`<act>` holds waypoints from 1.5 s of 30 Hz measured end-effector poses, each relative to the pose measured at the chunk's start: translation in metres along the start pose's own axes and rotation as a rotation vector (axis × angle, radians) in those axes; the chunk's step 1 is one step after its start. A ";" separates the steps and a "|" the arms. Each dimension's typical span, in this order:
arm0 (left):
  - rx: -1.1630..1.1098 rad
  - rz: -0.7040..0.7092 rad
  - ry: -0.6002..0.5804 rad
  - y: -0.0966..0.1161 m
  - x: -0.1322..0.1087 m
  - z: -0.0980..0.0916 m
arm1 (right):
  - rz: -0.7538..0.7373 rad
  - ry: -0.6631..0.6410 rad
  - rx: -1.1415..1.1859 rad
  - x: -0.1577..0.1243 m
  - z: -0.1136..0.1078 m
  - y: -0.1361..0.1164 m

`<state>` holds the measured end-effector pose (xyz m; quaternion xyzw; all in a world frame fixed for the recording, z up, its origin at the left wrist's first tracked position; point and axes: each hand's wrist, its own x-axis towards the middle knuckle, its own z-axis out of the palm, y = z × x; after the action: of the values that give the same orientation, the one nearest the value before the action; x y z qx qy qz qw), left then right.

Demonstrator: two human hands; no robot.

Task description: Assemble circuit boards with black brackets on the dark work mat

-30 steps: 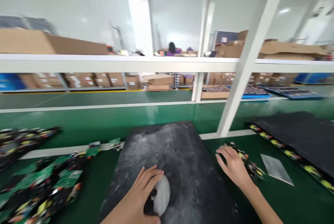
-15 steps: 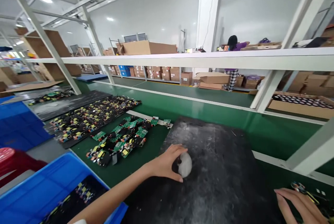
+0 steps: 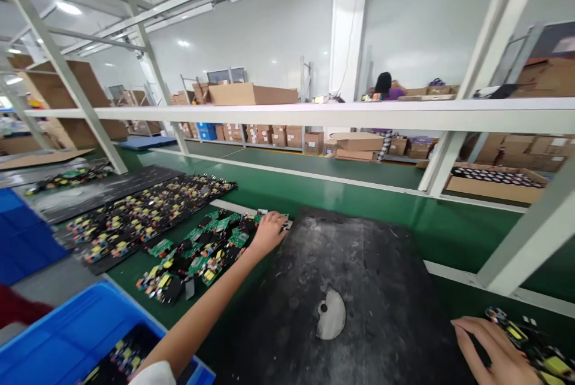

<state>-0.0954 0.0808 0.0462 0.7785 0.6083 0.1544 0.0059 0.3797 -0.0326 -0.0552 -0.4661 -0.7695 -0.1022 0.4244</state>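
Over at the back corner of the heap of circuit boards, the left grip is bent downward, its tips right at the boards beside the black mat; from where I stand I can't tell whether it is pinching one. Across the mat, the right grip hangs by the near right edge, loosely curled, thumb and forefinger tips close together, though I can't tell whether they meet. Just beside it, to the right, lie boards with yellow parts. Between the two, well apart from both, a pale disc with a small dark spot rests on the mat. Green surface runs beneath it all. Left of the heap, packed rows of boards cover a dark sheet, and a blue bin in front holds others. Past the white shelf, someone in purple is near stacked cartons, their pale labels too small to read.
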 end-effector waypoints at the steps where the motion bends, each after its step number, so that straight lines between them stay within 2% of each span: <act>1: 0.021 -0.035 0.025 -0.011 0.007 -0.004 | -0.011 0.020 0.001 0.005 -0.001 -0.006; 5: 0.008 -0.033 0.089 -0.031 0.023 -0.015 | 0.037 0.051 0.060 0.017 0.003 -0.020; 9: -0.142 0.002 0.187 -0.022 0.033 -0.024 | 0.175 0.022 0.227 0.025 0.011 -0.025; 12: -0.326 0.033 0.164 0.007 0.042 -0.031 | 0.278 -0.062 0.412 0.044 0.017 -0.049; 16: -0.632 0.103 0.019 0.070 0.043 -0.033 | 0.397 -0.289 0.630 0.085 0.033 -0.102; 20: -0.902 0.116 -0.096 0.129 0.030 -0.027 | 0.607 -0.293 1.029 0.125 0.053 -0.134; 22: -1.013 0.099 -0.140 0.145 0.024 -0.023 | 0.699 -0.280 1.253 0.137 0.057 -0.138; 24: -1.104 0.070 -0.172 0.150 0.021 -0.019 | 0.735 -0.255 1.349 0.145 0.057 -0.136; 28: -1.187 0.035 -0.229 0.144 0.023 -0.009 | 0.698 -0.174 1.250 0.153 0.053 -0.127; 32: -1.149 0.087 -0.297 0.144 0.020 -0.006 | 0.734 -0.151 1.251 0.156 0.049 -0.120; 39: -1.034 0.222 -0.285 0.153 0.009 -0.016 | 0.687 -0.102 1.034 0.154 0.038 -0.114; 45: -1.134 0.182 -0.415 0.153 0.008 -0.020 | 0.595 -0.103 0.783 0.151 0.034 -0.113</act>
<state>0.0461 0.0446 0.0969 0.7169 0.3485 0.2992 0.5245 0.2385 0.0197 0.0635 -0.4755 -0.6038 0.3433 0.5399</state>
